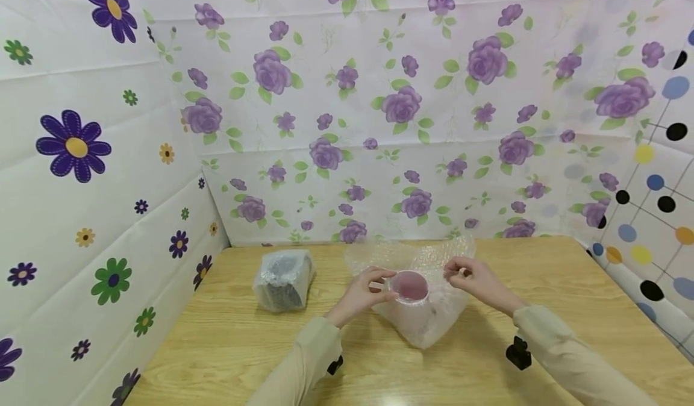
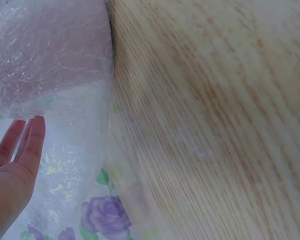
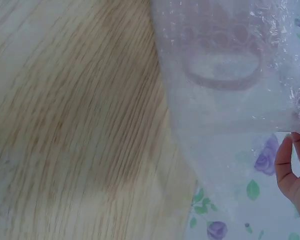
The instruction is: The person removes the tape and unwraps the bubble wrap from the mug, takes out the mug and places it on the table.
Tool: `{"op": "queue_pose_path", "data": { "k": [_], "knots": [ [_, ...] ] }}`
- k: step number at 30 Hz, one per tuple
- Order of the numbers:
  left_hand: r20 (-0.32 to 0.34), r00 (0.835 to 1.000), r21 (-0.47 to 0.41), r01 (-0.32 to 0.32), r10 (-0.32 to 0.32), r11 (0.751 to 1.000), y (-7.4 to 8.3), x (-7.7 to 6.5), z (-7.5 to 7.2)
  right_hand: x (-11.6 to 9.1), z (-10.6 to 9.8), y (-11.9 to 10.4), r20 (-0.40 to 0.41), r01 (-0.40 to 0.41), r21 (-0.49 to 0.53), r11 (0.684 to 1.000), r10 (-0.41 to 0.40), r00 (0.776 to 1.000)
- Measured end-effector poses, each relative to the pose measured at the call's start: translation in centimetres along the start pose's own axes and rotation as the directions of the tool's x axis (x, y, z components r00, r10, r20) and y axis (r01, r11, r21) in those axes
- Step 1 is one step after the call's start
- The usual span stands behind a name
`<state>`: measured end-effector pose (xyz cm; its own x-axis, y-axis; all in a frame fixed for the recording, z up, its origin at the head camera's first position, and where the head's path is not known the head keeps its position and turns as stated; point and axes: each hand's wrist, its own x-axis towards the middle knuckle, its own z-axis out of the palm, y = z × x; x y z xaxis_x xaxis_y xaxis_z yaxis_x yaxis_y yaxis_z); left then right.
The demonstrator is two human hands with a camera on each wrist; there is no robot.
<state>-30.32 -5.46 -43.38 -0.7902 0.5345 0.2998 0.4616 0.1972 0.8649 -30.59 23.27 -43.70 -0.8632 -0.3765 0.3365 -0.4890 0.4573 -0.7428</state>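
Note:
A pink mug (image 1: 409,286) stands in a loose sheet of bubble wrap (image 1: 423,327), its round mouth facing up. My left hand (image 1: 364,291) grips it near the rim, thumb and fingers spread around its left side. In the left wrist view the fingers of the left hand (image 2: 20,160) reach the edge of the wrapped mug. The mug's handle (image 3: 222,82) shows through the wrap in the right wrist view. On the other side my right hand (image 1: 477,279) pinches the wrap's edge. Thumb and finger of the right hand (image 3: 295,165) meet at the clear sheet.
Another bubble-wrapped bundle (image 1: 283,279), dark inside, sits to the left on the wooden table (image 1: 228,346). A floral cloth (image 1: 336,123) hangs behind the table. Patterned cloths also hang at the left and right sides.

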Motion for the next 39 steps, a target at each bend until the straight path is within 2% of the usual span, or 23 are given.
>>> {"op": "queue_pose_path", "data": {
  "k": [4, 8, 10, 16, 19, 23, 28, 32, 39],
  "knots": [
    [0.008, 1.000, -0.008, 0.000, 0.000, 1.000, 1.1, -0.2, -0.2, -1.0, -0.8, -1.6, 0.021, -0.007, -0.002, 1.000, 0.007, 1.000],
    [0.010, 1.000, -0.008, 0.000, 0.000, 1.000, 1.2, -0.2, -0.3, -1.9, -1.7, -3.1, 0.055, 0.015, -0.018, 1.000, -0.014, 0.998],
    [0.009, 1.000, -0.010, 0.000, 0.001, 1.000, 1.2, -0.2, -0.3, -2.2, -2.1, -3.2, 0.074, 0.029, -0.032, 0.999, -0.026, 0.997],
    [0.009, 1.000, -0.004, -0.006, 0.006, 1.000, 1.1, -0.1, -0.4, -2.5, -2.6, -0.4, 0.135, 0.072, -0.044, 0.996, -0.065, 0.989],
    [0.013, 1.000, -0.004, -0.007, 0.007, 1.000, 1.1, -0.1, -0.4, -2.9, -2.8, 1.1, 0.184, 0.057, -0.056, 0.997, -0.046, 0.982],
    [0.013, 1.000, -0.008, -0.005, 0.005, 1.000, 1.2, -0.2, -0.3, -3.6, -3.2, 1.5, 0.233, 0.047, -0.114, 0.992, -0.019, 0.972],
    [0.010, 1.000, -0.016, -0.005, 0.005, 1.000, 1.4, -0.2, -0.3, -4.3, -3.5, 1.5, 0.255, 0.029, -0.197, 0.980, 0.022, 0.967],
    [0.012, 1.000, -0.020, -0.003, 0.003, 1.000, 1.4, -0.3, -0.2, -4.8, -4.1, 1.3, 0.332, 0.030, -0.205, 0.978, 0.041, 0.943],
    [0.011, 1.000, -0.026, 0.006, -0.006, 1.000, 1.4, -0.3, -0.1, -5.3, -5.4, 0.9, 0.497, -0.020, -0.184, 0.983, 0.110, 0.861]
  ]
}}
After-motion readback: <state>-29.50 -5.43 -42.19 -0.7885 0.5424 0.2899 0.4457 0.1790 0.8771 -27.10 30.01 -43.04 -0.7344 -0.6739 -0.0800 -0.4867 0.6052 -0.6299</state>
